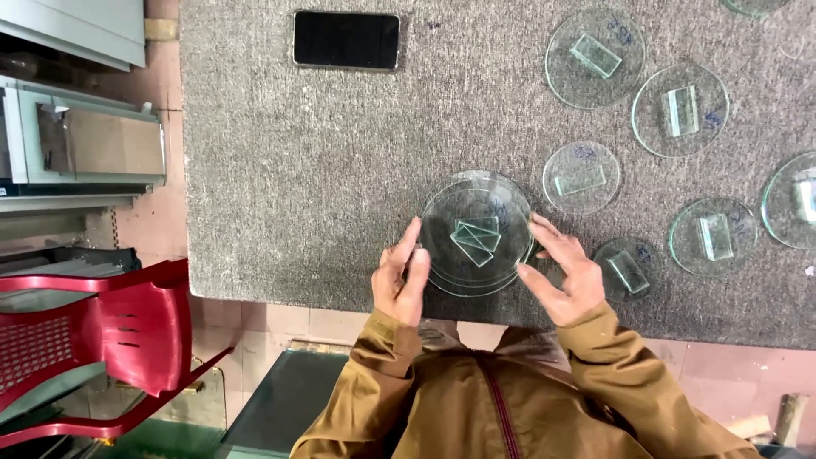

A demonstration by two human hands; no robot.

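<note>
A stack of round clear glass discs point(476, 234) lies on the grey felt-covered table point(297, 170), with small rectangular glass pieces on top. My left hand point(399, 276) touches the stack's left edge with fingers and thumb. My right hand point(565, 272) holds the stack's right edge, fingers curved around the rim. Both arms wear brown sleeves.
Several single glass discs, each with a small glass block, lie to the right, such as one disc point(582, 177) and another disc point(680, 110). A black phone point(346, 40) lies at the table's far side. A red plastic chair point(102, 340) stands at left.
</note>
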